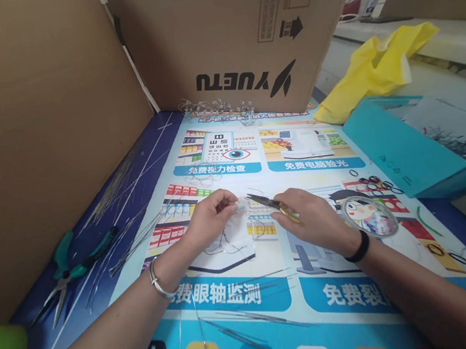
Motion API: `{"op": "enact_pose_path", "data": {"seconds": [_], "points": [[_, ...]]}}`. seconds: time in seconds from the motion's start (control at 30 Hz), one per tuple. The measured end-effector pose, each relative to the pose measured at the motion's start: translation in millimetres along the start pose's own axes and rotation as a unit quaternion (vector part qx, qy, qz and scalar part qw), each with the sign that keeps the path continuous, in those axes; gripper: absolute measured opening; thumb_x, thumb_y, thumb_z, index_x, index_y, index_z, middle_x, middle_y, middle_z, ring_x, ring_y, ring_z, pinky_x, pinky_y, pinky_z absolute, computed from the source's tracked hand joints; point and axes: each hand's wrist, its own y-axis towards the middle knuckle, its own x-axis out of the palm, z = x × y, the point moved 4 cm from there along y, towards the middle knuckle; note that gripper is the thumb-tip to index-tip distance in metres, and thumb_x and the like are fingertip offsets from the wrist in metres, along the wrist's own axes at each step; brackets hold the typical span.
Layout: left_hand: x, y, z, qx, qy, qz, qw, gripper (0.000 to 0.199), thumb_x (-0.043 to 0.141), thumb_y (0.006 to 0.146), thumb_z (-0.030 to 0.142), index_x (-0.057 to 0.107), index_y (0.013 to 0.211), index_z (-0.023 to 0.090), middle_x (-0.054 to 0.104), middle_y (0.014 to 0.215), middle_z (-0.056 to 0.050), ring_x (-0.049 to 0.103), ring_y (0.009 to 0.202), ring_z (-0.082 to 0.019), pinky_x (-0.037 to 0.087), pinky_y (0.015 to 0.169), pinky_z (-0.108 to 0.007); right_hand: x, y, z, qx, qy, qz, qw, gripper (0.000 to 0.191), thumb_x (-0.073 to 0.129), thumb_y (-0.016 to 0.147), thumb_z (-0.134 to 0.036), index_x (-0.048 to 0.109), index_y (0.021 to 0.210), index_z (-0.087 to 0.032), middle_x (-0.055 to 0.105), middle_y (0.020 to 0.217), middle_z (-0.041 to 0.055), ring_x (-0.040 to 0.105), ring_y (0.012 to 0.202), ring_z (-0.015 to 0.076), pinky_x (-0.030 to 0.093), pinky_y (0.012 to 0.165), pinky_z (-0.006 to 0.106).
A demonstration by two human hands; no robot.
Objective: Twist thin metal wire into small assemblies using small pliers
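My left hand (213,217), with a silver bangle at its wrist, pinches a small piece of thin looped wire (241,204) between thumb and fingertips. In my right hand (310,215) is a pair of small pliers (287,210) with yellow handles, their dark jaws pointing left towards the wire. A narrow gap seems to part the jaw tips from my left fingertips. Below my hands, wire loops hang or lie over the printed poster (277,299); which of them join the held piece I cannot tell. Loose straight wires (255,339) are strewn nearer to me.
Teal-handled pliers (67,270) lie at left, by more wires (135,234). Finished-looking wire pieces (221,106) line the foot of the cardboard wall (207,28). At right are a clear round dish (369,216), black rings (374,182), a blue box (409,149) and a yellow bag (377,71).
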Motion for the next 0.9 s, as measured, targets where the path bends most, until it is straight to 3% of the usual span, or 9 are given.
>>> {"op": "enact_pose_path", "data": {"seconds": [0.1,0.17,0.33,0.43,0.9], "points": [[0.1,0.1,-1.3,-0.008,-0.009,0.001,1.000,0.008,0.055,0.079,0.020,0.058,0.086,0.018,0.061,0.074,0.002,0.057,0.069,-0.011,0.046,0.065,-0.023,-6.7,-2.2,-1.8,-0.035,0.026,0.077,0.996,0.025,0.049,0.085,-0.034,0.056,0.102,-0.017,0.063,0.095,0.0095,0.056,0.090,0.0205,0.046,0.078,0.032],[0.1,0.3,-1.5,-0.008,-0.016,0.001,1.000,0.008,0.055,0.079,0.021,0.058,0.086,0.018,0.060,0.074,0.002,0.057,0.068,-0.011,0.046,0.064,-0.023,-8.8,-2.9,-7.1,-0.068,0.028,0.086,0.994,0.024,0.050,0.085,-0.032,0.056,0.102,-0.017,0.063,0.093,0.0090,0.056,0.089,0.0200,0.046,0.078,0.032],[1.1,0.3,-1.6,-0.003,-0.023,-0.006,1.000,0.008,0.055,0.079,0.020,0.058,0.087,0.018,0.060,0.073,0.002,0.056,0.067,-0.010,0.045,0.064,-0.022,-1.1,-0.9,-20.3,-0.098,-0.062,-0.030,0.993,0.022,0.050,0.084,-0.032,0.059,0.097,-0.016,0.061,0.091,0.0088,0.054,0.087,0.0209,0.042,0.074,0.031],[2.2,-0.3,-0.3,0.012,-0.028,-0.014,0.999,0.007,0.055,0.080,0.018,0.058,0.086,0.018,0.061,0.075,0.002,0.057,0.069,-0.010,0.045,0.065,-0.022,0.3,0.8,-23.3,-0.088,-0.107,-0.066,0.988,0.023,0.049,0.085,-0.033,0.059,0.096,-0.016,0.060,0.090,0.0084,0.052,0.087,0.0215,0.039,0.073,0.032],[5.1,-2.9,10.7,0.066,-0.020,-0.045,0.997,0.005,0.053,0.081,0.014,0.058,0.081,0.017,0.059,0.074,0.002,0.054,0.070,-0.010,0.041,0.065,-0.022,-11.9,4.3,-34.4,-0.087,-0.148,-0.096,0.980,0.017,0.051,0.083,-0.032,0.058,0.090,-0.018,0.058,0.087,0.0062,0.048,0.083,0.0207,0.032,0.070,0.031]]}}
